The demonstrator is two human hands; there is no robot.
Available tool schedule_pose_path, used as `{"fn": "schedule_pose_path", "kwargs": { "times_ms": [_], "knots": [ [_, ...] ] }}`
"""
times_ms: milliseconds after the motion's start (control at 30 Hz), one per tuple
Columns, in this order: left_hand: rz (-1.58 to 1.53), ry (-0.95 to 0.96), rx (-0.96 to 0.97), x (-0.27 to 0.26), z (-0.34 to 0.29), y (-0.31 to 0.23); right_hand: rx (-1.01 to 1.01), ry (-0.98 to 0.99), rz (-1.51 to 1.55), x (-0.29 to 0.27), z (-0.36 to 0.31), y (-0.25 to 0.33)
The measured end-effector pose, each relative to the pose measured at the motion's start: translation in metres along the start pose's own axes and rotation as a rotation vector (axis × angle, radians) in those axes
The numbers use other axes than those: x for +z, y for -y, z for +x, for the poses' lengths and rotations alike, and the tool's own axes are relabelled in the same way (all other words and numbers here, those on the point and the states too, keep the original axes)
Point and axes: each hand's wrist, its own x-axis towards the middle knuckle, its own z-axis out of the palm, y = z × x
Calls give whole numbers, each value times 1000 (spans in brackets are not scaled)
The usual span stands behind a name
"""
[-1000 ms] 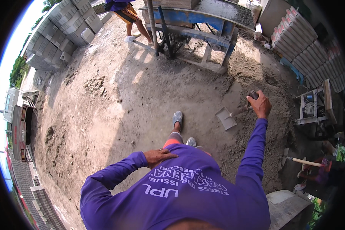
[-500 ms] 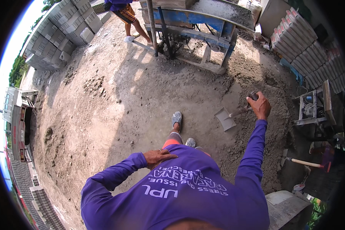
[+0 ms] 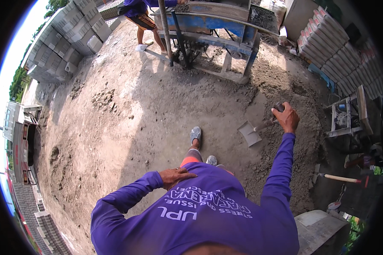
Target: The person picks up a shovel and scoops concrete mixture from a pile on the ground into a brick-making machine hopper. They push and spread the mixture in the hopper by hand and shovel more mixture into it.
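Observation:
My right hand is closed round the dark grip at the top of a shovel. The shovel's flat metal blade points down and to the left, over the grey ground beside a spread of loose grey aggregate. My left hand lies flat against the front of my purple shirt, near my hip, holding nothing. Its fingers are stretched out and point right. Below it shows one leg with a grey shoe, and the tip of the other shoe peeks out beside it.
Ahead stands a blue metal machine, with another person at its left. Concrete blocks are stacked far left, above a parked truck. Piled bags, a metal frame and a wooden-handled tool line the right side.
The other person has shifted slightly and now stretches an arm to the right over the machine. My hands and the shovel stay in nearly the same place.

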Motion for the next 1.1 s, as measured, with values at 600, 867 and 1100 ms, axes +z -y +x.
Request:
{"fn": "schedule_pose_path", "kwargs": {
  "times_ms": [600, 867, 1100],
  "knots": [
    [-1, 5, 8, -3, 2, -2, 5, 14, 24, -3, -2, 2],
    [8, 37, 20, -11, 5, -4, 11, 25, 15, -3, -1, 1],
    [13, 40, 23, -12, 6, 0, 38, 26, 42, -4, -1, 2]
  ]
}}
